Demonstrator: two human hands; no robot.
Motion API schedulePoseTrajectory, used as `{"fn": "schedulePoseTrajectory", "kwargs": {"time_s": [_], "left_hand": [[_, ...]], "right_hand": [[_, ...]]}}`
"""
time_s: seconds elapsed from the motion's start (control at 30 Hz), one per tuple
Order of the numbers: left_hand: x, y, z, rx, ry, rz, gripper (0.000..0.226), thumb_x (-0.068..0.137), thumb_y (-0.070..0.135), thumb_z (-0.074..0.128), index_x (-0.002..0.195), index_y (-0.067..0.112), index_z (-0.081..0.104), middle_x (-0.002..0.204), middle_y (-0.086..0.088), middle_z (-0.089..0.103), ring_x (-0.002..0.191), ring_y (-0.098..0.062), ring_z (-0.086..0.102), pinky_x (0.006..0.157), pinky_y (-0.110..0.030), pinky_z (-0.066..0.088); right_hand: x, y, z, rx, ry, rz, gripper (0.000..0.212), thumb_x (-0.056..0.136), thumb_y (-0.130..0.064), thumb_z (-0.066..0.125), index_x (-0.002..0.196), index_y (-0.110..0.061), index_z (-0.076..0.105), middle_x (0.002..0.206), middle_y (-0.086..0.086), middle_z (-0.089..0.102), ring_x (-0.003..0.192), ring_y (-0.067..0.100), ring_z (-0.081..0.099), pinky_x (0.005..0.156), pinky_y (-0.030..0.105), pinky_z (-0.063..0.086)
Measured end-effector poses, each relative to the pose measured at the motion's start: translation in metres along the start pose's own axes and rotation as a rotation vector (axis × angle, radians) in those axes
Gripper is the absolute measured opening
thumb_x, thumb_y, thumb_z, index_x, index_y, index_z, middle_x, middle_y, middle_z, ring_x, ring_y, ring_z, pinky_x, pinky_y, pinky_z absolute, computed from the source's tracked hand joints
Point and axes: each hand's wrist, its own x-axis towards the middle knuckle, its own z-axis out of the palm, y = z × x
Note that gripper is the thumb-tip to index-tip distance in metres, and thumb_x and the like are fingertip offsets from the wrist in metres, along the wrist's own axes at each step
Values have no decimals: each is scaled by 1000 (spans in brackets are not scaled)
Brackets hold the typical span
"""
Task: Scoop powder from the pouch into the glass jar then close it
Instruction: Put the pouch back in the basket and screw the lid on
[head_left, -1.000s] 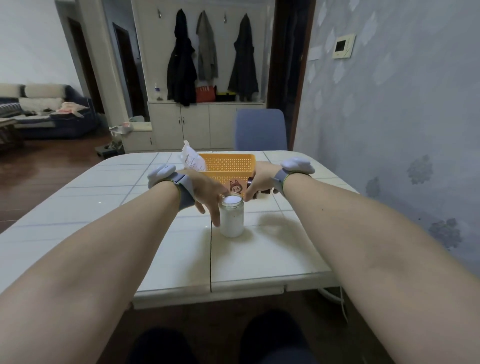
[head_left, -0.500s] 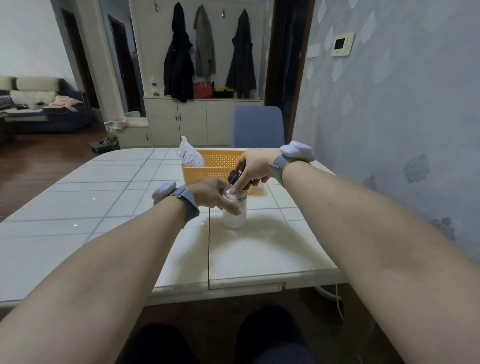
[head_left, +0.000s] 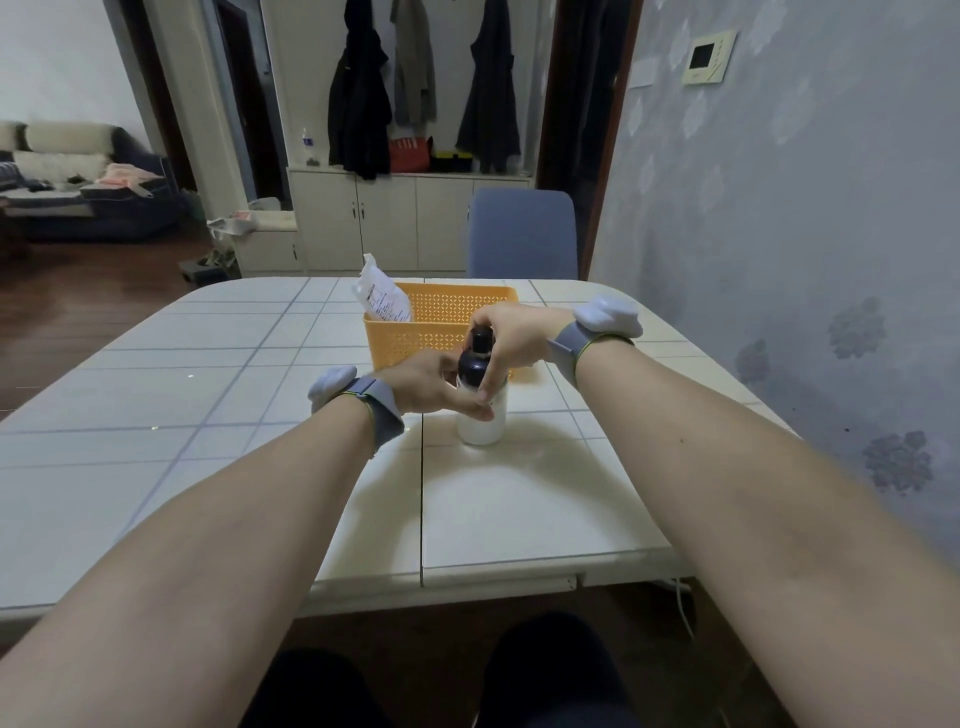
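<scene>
A glass jar (head_left: 483, 428) full of white powder stands on the white tiled table (head_left: 260, 415), just in front of the orange basket (head_left: 415, 332). My left hand (head_left: 434, 384) grips the jar's upper part from the left. My right hand (head_left: 511, 338) holds a dark lid (head_left: 474, 361) with a knob on top, right over the jar's mouth. The jar's rim is hidden behind the lid and my fingers. The white powder pouch (head_left: 382, 296) leans upright in the basket's left end.
A blue chair (head_left: 522, 234) stands at the table's far side. The wall (head_left: 779, 260) runs close along the table's right. The table's near edge (head_left: 467, 577) is just above my knees. A sofa (head_left: 78, 192) and cabinets (head_left: 389, 218) lie further back.
My right hand brought the dark lid from beside the basket to the jar's mouth. My left hand shifted from touching the jar to gripping its upper part.
</scene>
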Motion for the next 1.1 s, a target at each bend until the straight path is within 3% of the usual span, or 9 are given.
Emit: {"fn": "schedulePoseTrajectory", "kwargs": {"time_s": [0.13, 0.33, 0.47, 0.67, 0.73, 0.8, 0.97, 1.1], "left_hand": [[-2, -2, 2, -35, -3, 26, 80, 45, 60, 94, 116, 30, 74, 116, 10, 73, 120, -17, 61, 112, -45, 43], [-3, -2, 3, -41, 5, 37, 70, 45, 58, 93, 108, 32, 77, 114, 10, 74, 119, -17, 62, 113, -46, 41], [-3, 1, 4, -36, -1, 33, 74, 45, 58, 92, 112, 31, 75, 116, 9, 73, 118, -18, 61, 113, -46, 41], [-3, -1, 4, -26, 7, 49, 71, 44, 62, 91, 109, 38, 74, 116, 8, 71, 118, -20, 60, 110, -51, 43], [-3, 1, 3, -43, -11, 47, 71, 44, 59, 91, 109, 37, 74, 114, 9, 72, 117, -20, 61, 110, -50, 45], [-4, 1, 3, -56, -23, 52, 71, 44, 57, 92, 111, 37, 75, 113, 10, 74, 117, -19, 62, 110, -48, 45], [-3, -2, 2, -68, -9, 73, 66, 47, 56, 93, 109, 39, 75, 113, 10, 74, 116, -17, 63, 112, -49, 43], [-2, 0, 0, -52, -27, 49, 71, 45, 57, 93, 110, 36, 75, 115, 12, 73, 119, -16, 61, 114, -48, 39]], "right_hand": [[-1, 6, 4, 105, -7, 2, 64, 63, -19, 95, 116, -18, 59, 111, 5, 65, 101, 25, 63, 70, 31, 55], [-6, 22, 11, 306, 15, -50, 54, 60, -13, 96, 106, -21, 68, 109, 5, 71, 103, 26, 65, 76, 34, 54], [-9, 33, 17, 443, 16, -72, 56, 62, -8, 95, 110, -20, 68, 111, 5, 72, 106, 27, 65, 82, 37, 53], [-13, 25, 23, 349, 115, -63, 66, 61, -34, 97, 111, -14, 59, 103, 7, 69, 83, 21, 63, 62, 31, 51], [-12, 19, 20, 277, 110, -60, 67, 62, -50, 93, 109, -15, 60, 101, 6, 69, 83, 20, 63, 64, 32, 52], [-10, 13, 16, 184, 124, -39, 66, 61, -55, 91, 106, -15, 64, 102, 6, 71, 91, 22, 66, 77, 36, 56], [-7, 15, 10, 210, 121, -30, 46, 59, -30, 97, 93, -12, 73, 94, 6, 76, 95, 28, 70, 91, 43, 57], [-7, 20, 7, 275, 52, -51, 46, 61, -12, 95, 102, -18, 75, 102, 3, 75, 104, 25, 67, 98, 44, 53]]}}
